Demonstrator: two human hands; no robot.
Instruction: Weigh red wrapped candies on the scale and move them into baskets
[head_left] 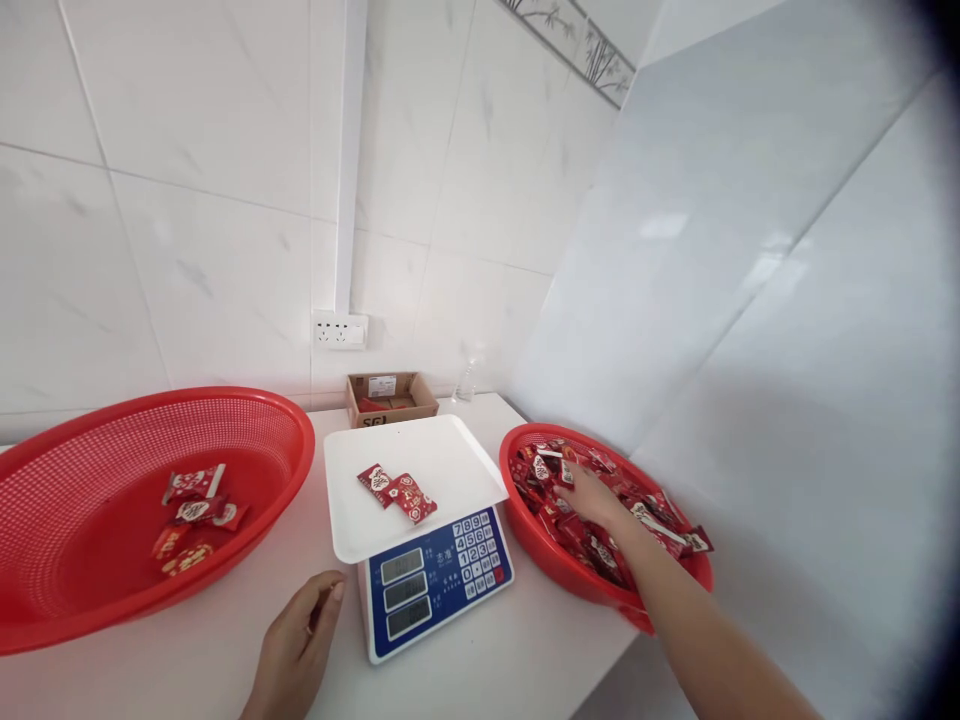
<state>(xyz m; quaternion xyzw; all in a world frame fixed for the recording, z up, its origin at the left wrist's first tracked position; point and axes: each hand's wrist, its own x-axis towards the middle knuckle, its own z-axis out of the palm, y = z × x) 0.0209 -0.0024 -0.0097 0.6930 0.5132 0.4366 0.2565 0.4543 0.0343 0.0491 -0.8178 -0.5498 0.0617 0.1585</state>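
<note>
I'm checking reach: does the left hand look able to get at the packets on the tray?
Probably yes: the left hand is close to the near corner of the tray, and nothing visible stands between it and the two packets.

Left of the scale (442,580), the left hand (300,635) is bare, with slender fingers (306,597). Right of the scale, the right hand (589,495) is bare too; its slim, uncovered forearm (697,620) narrows smoothly toward the wrist (616,522).
</note>
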